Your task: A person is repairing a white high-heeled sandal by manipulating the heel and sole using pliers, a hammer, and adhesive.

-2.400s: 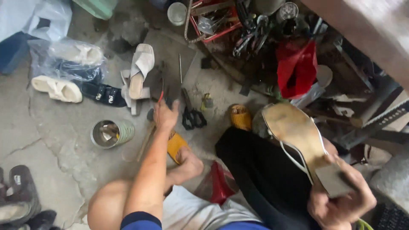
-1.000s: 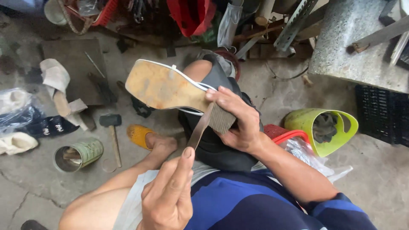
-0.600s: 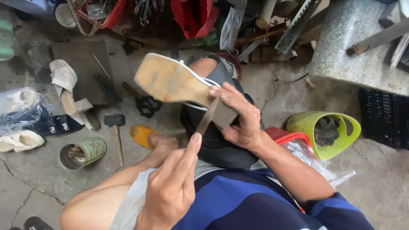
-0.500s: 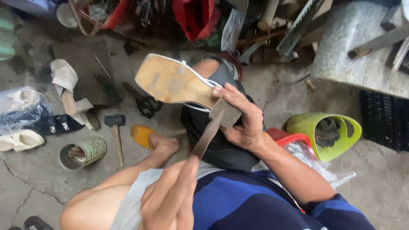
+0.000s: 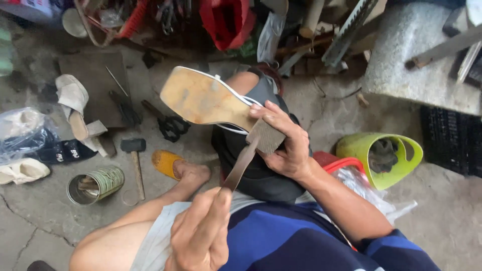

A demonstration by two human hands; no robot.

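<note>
Cracked concrete floor (image 5: 30,221) of a cluttered repair corner, seen from above the seated person's lap.

Item 1. Right hand (image 5: 286,145): closed around the block heel (image 5: 266,135) of a sandal, thumb along the instep, fingers wrapped behind. Sole faces up.

Item 2. High-heeled sandal (image 5: 201,98): tan sole, white straps showing at the edge. Long axis runs from the gripped heel up and to the left, toe pointing away from the body. Rests over the raised knee, on a dark cloth (image 5: 256,175).

Item 3. Left hand (image 5: 201,236): closed on the handle end of a flat metal blade (image 5: 241,163), a knife or scraper. Blade slants up and to the right from the fist; its tip meets the heel just beside the right fingers, at the junction of heel and sole. The left hand is below and nearer the body; the right is the one on the shoe.

Item 4. Left of the grip, on the floor: hammer (image 5: 134,160), black scissors (image 5: 170,125), open tin can (image 5: 95,184) lying on its side, a spare white heeled shoe (image 5: 75,110), bagged footwear (image 5: 22,130), orange slipper (image 5: 168,163) on the person's foot.

Item 5. Right of the grip: yellow-green plastic container (image 5: 381,155), red basket rim (image 5: 341,163), clear plastic bag (image 5: 371,193), stone slab (image 5: 416,70).

Item 6. Beyond the toe: red bag (image 5: 226,22) among mixed tools.
</note>
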